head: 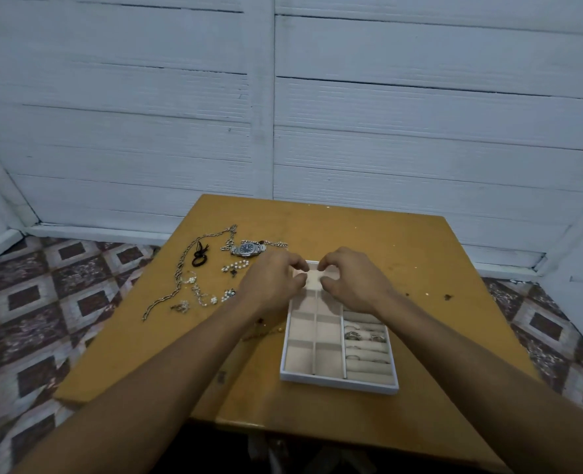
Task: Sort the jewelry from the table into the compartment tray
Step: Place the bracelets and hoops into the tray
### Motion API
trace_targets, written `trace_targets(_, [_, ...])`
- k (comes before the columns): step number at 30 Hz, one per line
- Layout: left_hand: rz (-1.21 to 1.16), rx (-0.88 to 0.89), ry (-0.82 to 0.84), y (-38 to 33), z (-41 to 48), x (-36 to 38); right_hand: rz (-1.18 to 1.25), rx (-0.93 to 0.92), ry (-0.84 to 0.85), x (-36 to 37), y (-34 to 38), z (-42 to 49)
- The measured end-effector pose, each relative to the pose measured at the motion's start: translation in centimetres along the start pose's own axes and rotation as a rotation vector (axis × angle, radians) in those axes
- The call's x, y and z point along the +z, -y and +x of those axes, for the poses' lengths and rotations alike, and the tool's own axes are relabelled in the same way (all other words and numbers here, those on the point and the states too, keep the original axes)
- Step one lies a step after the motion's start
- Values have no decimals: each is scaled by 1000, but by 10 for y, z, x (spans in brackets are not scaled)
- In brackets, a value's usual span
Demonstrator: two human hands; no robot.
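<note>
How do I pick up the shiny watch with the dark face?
Come straight down from above and pinch the watch across its case, one finger on the far edge and the thumb on the near edge. It lies flat, face up, with the band running out left and right, so those two edges look free. The left hand is nearest.

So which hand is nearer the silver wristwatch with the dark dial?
Left. The left hand is just right of the silver wristwatch, over the white compartment tray's far end; the right hand is farther right, beyond it.
</note>
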State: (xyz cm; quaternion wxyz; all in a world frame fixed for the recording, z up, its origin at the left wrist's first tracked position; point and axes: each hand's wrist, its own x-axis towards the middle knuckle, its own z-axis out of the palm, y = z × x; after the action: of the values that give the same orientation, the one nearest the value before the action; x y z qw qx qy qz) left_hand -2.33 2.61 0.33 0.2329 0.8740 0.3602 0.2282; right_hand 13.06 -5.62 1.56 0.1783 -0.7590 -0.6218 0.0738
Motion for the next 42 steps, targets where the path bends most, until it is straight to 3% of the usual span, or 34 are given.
trace_targets(5, [209, -21, -20, 40, -20, -17, -71, -58, 32, 18, 31, 20])
trace_targets(11, [300, -121, 48, 55, -36, -20, -178, -60, 74, 38, 52, 33])
trace_targets(23, [346, -100, 179, 56, -38, -24, -257, -54, 170, 58, 62, 46])
trace_targets(31, [327, -86, 225, 56, -33, -22, -203, -26, 126, 60, 61, 48])
trace_targets(42, [299, -71, 118, 50, -32, -19, -286, -24, 134, 68, 60, 54])
